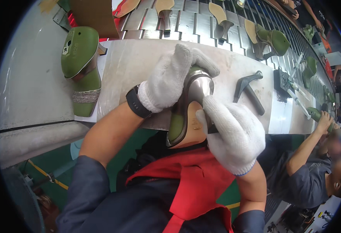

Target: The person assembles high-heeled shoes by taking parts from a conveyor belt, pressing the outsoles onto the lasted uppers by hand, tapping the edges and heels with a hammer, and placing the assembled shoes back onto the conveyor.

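A high-heeled shoe [193, 123] on a green last lies sole up between my hands, with its toe toward me. Its sole is tan and its heel seat is shiny silver. My left hand [168, 79], in a white knit glove, wraps around the back end of the last. My right hand [236, 134], gloved too, closes around the shoe's heel, whose dark tip shows by the fingers. Right of the shoe a hammer [250, 89] lies on the bench. Another shoe on a green last [83, 70] rests at the left, with a glittery strap.
The pale bench [129, 58] borders a metal slat conveyor [190, 23], on which soles with heels [218, 17] and another green last [276, 39] sit. A dark block [282, 82] with white sticks stands at the right. A co-worker [310, 171] handles a green last farther right.
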Demonstrator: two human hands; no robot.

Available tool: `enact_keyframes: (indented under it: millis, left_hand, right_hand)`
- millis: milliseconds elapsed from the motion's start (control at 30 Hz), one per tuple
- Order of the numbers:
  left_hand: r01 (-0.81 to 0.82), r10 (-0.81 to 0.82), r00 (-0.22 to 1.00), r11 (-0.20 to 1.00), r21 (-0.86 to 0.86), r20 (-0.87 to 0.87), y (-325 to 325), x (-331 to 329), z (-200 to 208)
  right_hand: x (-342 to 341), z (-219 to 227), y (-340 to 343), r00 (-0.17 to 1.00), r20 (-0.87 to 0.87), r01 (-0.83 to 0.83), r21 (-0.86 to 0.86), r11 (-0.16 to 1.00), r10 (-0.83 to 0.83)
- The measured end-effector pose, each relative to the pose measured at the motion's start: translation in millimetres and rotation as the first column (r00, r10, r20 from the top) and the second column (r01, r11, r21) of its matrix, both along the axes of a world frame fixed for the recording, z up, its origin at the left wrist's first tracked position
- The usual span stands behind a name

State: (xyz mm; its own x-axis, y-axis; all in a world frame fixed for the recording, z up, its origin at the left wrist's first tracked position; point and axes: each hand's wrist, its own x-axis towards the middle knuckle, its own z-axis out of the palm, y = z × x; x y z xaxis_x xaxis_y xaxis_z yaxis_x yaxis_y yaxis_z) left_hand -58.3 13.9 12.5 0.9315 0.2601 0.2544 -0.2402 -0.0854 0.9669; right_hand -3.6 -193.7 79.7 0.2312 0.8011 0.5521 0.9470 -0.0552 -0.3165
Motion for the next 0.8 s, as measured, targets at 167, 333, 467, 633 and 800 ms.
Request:
enact_keyframes:
  millis: [167, 333, 467, 633, 800]
  left_hand:
    - [-0.003, -0.001, 0.999, 0.996, 0.089, 0.039, 7, 1, -4]
    - [-0.013, 0.012, 1.0, 0.999, 0.051, 0.021, 3, 1, -1]
    - [0.002, -0.003, 1.0, 0.998, 0.055, 0.014, 5, -2, -1]
    - [0.002, -0.006, 0.997, 0.999, 0.047, 0.073, 8, -3, -6]
    - [0.078, -0.083, 0.992, 0.995, -0.064, -0.091, 13, 2, 7]
  right_hand:
    - [5, -13, 7, 0.995, 0.09, -0.04, 0.086, 0.995, 0.032]
    - [8, -15, 11, 0.995, 0.082, -0.07, 0.108, 0.992, 0.061]
    - [10, -17, 11, 0.992, 0.071, -0.11, 0.091, 0.99, 0.104]
    - [16, -12, 13, 0.98, 0.136, -0.148, 0.019, 0.989, 0.144]
    - [35, -20, 31, 0.959, 0.172, -0.256, 0.174, 0.951, 0.226]
